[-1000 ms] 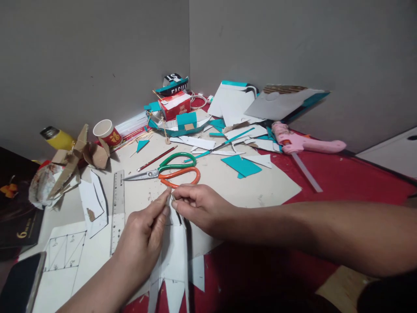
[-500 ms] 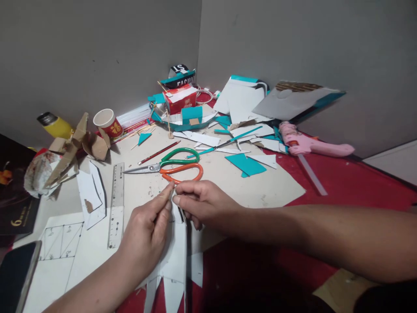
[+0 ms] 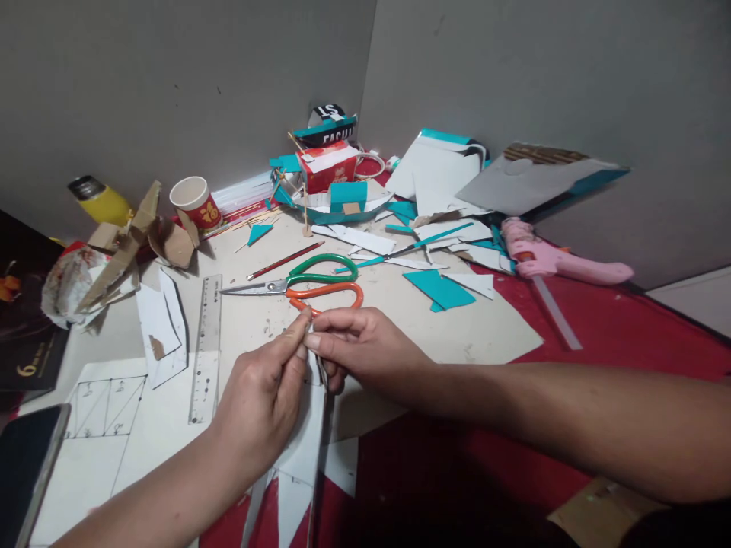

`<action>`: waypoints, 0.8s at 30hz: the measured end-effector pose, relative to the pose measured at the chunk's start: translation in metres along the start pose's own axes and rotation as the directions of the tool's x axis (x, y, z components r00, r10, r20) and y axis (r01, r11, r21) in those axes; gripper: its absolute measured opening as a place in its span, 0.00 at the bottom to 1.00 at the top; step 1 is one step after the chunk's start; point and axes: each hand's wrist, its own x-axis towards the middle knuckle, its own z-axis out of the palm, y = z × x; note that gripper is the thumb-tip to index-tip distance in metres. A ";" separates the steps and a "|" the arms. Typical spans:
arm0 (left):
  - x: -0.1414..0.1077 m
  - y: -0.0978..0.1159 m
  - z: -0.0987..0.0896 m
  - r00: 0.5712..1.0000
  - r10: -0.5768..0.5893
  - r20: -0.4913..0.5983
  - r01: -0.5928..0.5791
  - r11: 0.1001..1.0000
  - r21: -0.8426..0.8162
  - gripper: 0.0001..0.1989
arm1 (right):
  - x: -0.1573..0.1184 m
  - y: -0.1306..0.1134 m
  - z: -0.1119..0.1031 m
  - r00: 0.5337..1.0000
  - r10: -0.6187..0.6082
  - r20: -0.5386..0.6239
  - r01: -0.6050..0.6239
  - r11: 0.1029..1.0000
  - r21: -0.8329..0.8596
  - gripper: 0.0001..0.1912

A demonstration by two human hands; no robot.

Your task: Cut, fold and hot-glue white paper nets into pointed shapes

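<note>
A folded white cardboard piece (image 3: 298,441) with pointed ends hangs toward me at the table's near edge. My left hand (image 3: 266,396) grips its upper tip from the left, thumb and fingers pressed together. From the right, my right hand (image 3: 362,346) pinches the same tip, its fingertips touching the left ones. The fingers hide the very end of the piece. Just beyond both hands lie scissors (image 3: 285,287) with green and orange handles. A clear ruler (image 3: 205,350) rests left of the hands.
A pink glue gun (image 3: 548,259) lies at the right. White and teal scraps (image 3: 439,289), a cardboard boat model (image 3: 348,205) and a red box (image 3: 330,167) are at the back. A paper cup (image 3: 196,202), yellow bottle (image 3: 103,202) and phone (image 3: 31,464) stand or lie left.
The view has shifted slightly, so the table items appear a little further right. Both hands keep their grip on the cardboard, whose lower part has swung slightly left.
</note>
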 end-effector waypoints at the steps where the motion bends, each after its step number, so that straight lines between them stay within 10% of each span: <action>1: -0.001 0.000 0.000 1.000 0.003 -0.002 -0.003 1.000 0.008 0.22 | 0.000 0.000 0.000 1.000 -0.003 -0.006 0.003 1.000 0.012 0.08; 13: 0.007 0.013 -0.016 0.981 -0.196 -0.004 0.189 0.954 -0.234 0.26 | 0.000 -0.013 -0.008 0.965 -0.191 -0.181 0.197 0.980 0.013 0.11; 19: 0.021 0.002 -0.047 0.926 -0.378 -0.006 0.307 0.760 -0.573 0.28 | 0.004 -0.050 -0.035 0.653 -0.581 -0.486 0.607 0.785 -0.122 0.05; 24: 0.024 0.001 -0.043 0.915 -0.403 0.014 0.241 0.518 -0.821 0.28 | 0.002 -0.071 -0.045 0.431 -0.679 -0.594 0.732 0.648 -0.209 0.05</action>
